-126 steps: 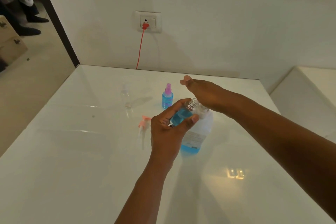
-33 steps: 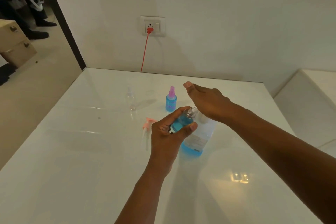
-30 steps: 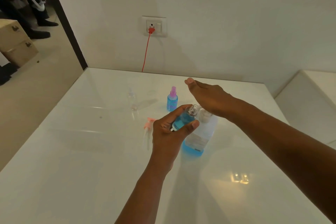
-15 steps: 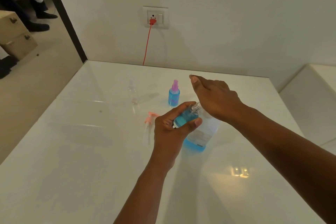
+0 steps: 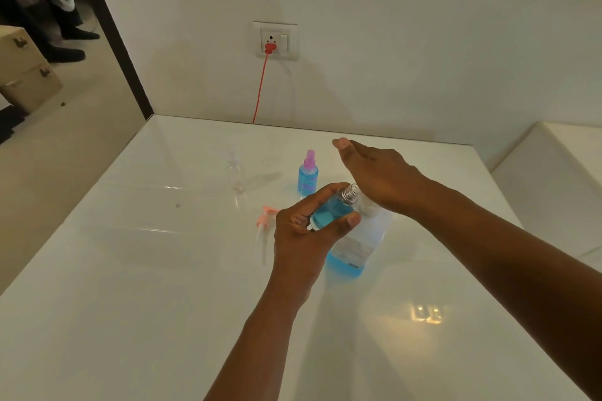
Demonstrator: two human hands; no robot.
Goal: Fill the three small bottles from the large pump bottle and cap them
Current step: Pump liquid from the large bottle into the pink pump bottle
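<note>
I have the left hand (image 5: 306, 231) curled round the open small bottle (image 5: 332, 210), thumb on the near side and fingers over the far side, holding it tilted with its bare threaded neck toward the top of the large pump bottle (image 5: 356, 246). The small bottle shows blue liquid through most of its body. The right hand (image 5: 378, 177) lies flat, fingers straight and together, pressing down over the pump head, which it hides.

Handling judgement: the small bottle is light, rigid clear plastic, likely slick if wetted; a grip round the mid-body, clear of the threads, is correct. The large bottle looks nearly drained, blue only at the base, so it is light and could tip under an off-centre press.

On the tabletop (image 5: 163, 319): a capped filled bottle (image 5: 307, 174) stands beyond the hands; an empty clear bottle (image 5: 235, 169) stands well left of it; a loose pink spray cap (image 5: 264, 231) lies just left of my left hand.
</note>
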